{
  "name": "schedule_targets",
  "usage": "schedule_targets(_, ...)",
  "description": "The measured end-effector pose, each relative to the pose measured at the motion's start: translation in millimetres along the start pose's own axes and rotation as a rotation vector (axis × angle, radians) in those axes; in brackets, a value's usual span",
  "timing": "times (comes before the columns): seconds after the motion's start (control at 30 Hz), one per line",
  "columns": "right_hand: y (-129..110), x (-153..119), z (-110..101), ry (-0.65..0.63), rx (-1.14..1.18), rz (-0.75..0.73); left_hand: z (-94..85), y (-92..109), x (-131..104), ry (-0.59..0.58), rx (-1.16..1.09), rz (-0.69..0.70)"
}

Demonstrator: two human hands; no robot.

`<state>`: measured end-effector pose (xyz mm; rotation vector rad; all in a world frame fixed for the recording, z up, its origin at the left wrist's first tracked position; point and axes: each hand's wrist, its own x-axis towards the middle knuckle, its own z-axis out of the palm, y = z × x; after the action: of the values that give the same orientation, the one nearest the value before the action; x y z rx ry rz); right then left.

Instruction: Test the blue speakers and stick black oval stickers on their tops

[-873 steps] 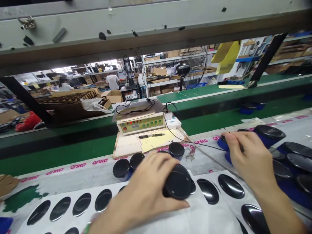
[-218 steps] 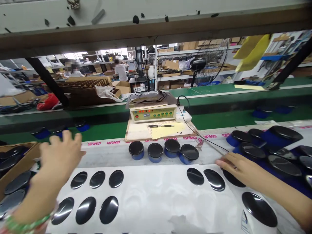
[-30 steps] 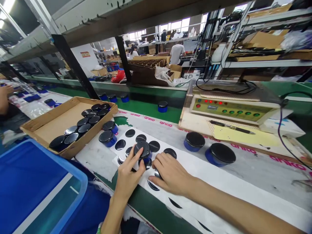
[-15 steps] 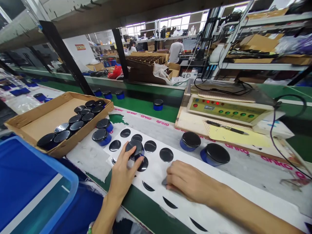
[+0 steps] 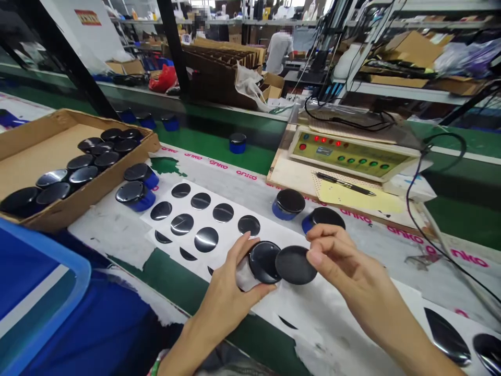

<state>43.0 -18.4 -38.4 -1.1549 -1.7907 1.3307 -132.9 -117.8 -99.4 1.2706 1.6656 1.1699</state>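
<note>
My left hand [image 5: 230, 284] grips a round container [image 5: 264, 261] by its sides, its glossy black top tilted up. Pinched at its right edge by my right hand [image 5: 344, 261] is a thin black disc [image 5: 296, 265], whose left edge meets or overlaps the container's top. Under and left of my hands lies a white sheet [image 5: 156, 222] with rows of glossy black circles [image 5: 206, 239]. Two blue containers with black tops [image 5: 288, 203] stand behind my hands, the right one partly hidden by my right fingers. Two more [image 5: 135, 196] stand left of the sheet.
At the left is a cardboard tray [image 5: 74, 216] of black-topped containers, with a blue bin [image 5: 80, 277] in front. A control box [image 5: 352, 156] and a pen [image 5: 344, 184] lie at the back right. One container [image 5: 237, 142] stands on the green belt [image 5: 203, 147]. People are farther back.
The view has shifted. My left hand has brought the container rightward off the sheet's circles and tilted it. My right hand has risen from the sheet, now showing the black disc beside the container.
</note>
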Motion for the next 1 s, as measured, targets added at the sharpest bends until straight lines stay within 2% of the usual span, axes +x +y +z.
schedule_targets(0.17,10,6,21,-0.066,0.391,0.289,-5.0,4,1,-0.030,0.005,0.034)
schedule_targets(0.33,15,6,37,-0.039,0.482,0.325,-3.3,5,1,-0.041,0.041,0.025)
schedule_targets(0.6,27,5,39,-0.050,0.363,0.183,-1.3,1,0,-0.012,0.029,0.049)
schedule_targets(1.0,27,2,45,0.062,0.048,-0.139,-2.0,0,0,-0.021,0.020,0.072)
